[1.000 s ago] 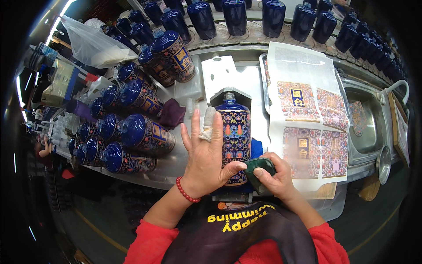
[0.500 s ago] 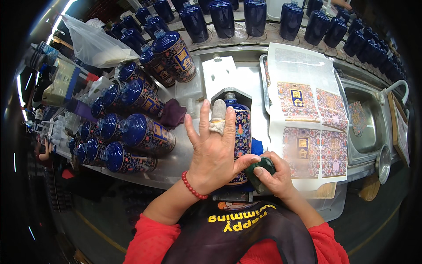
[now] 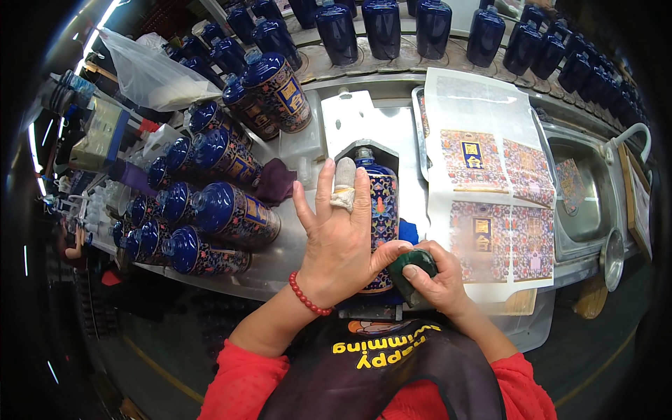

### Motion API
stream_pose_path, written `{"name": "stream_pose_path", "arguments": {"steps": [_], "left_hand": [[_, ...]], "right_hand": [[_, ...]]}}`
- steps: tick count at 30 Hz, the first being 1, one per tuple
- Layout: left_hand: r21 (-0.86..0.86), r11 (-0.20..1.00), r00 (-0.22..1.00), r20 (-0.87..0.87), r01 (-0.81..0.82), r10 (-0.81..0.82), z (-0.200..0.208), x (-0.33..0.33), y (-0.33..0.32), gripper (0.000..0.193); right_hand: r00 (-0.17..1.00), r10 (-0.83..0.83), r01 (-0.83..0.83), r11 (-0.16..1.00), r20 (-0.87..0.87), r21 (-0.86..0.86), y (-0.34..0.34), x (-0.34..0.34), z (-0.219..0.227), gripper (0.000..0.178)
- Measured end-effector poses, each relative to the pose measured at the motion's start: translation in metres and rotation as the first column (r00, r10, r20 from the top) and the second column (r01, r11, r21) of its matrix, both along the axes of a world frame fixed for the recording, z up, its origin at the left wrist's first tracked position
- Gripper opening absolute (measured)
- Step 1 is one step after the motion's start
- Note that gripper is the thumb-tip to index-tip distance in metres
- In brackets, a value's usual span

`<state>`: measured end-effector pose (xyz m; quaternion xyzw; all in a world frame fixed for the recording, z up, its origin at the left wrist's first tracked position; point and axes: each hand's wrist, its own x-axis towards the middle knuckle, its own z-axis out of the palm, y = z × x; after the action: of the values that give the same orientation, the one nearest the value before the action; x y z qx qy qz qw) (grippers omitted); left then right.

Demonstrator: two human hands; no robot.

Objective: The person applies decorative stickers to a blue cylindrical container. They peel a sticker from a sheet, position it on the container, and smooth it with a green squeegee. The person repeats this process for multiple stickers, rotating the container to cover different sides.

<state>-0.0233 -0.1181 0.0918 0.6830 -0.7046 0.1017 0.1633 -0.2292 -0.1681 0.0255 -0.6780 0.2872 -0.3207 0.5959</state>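
Note:
A dark blue bottle (image 3: 383,203) with a colourful floral pattern lies in a grey holder (image 3: 395,155), its neck pointing away from me. My left hand (image 3: 334,245) rests over the bottle's left side with fingers spread; a pale cloth cover wraps its middle finger, and red beads circle the wrist. In my right hand (image 3: 442,280) is a smooth, dark green scraper-like piece (image 3: 400,269), held beside the bottle's near end. My left thumb reaches across to the green piece's upper edge. Part of the bottle is hidden under my left hand.
Several patterned bottles (image 3: 236,213) stand at left beside a purple cloth (image 3: 275,182). Printed decal sheets (image 3: 481,82) lie right of the holder, near a metal sink (image 3: 595,227). Plain blue bottles (image 3: 381,31) line a curved conveyor (image 3: 448,64) at the back. A blue cloth (image 3: 408,229) lies beside the bottle.
The plain blue bottles on the back conveyor have shifted to the right. Both my hands stay almost where they were, with the green piece tilted slightly differently.

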Motion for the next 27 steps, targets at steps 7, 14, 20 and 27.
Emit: {"name": "stream_pose_path", "arguments": {"steps": [7,14,20,27], "left_hand": [[-0.003,1.000,0.998,-0.066,0.016,-0.016,0.003,0.003,-0.001,0.106],[-0.041,0.995,0.979,-0.179,0.093,-0.099,0.002,0.005,-0.002,0.105],[-0.053,0.998,0.984,-0.177,0.025,-0.034,-0.006,0.010,0.000,0.104],[-0.075,0.996,0.990,-0.129,0.049,-0.058,-0.009,0.009,-0.003,0.101]], "right_hand": [[1.000,-0.015,0.015,0.999,0.000,-0.032,0.000,0.000,-0.001,0.026],[1.000,-0.013,0.013,0.999,0.005,-0.037,0.000,0.001,-0.001,0.025],[1.000,-0.017,0.018,1.000,0.004,-0.025,0.001,0.001,0.001,0.025],[1.000,-0.006,0.006,1.000,0.020,-0.008,0.001,0.000,0.000,0.026]]}}
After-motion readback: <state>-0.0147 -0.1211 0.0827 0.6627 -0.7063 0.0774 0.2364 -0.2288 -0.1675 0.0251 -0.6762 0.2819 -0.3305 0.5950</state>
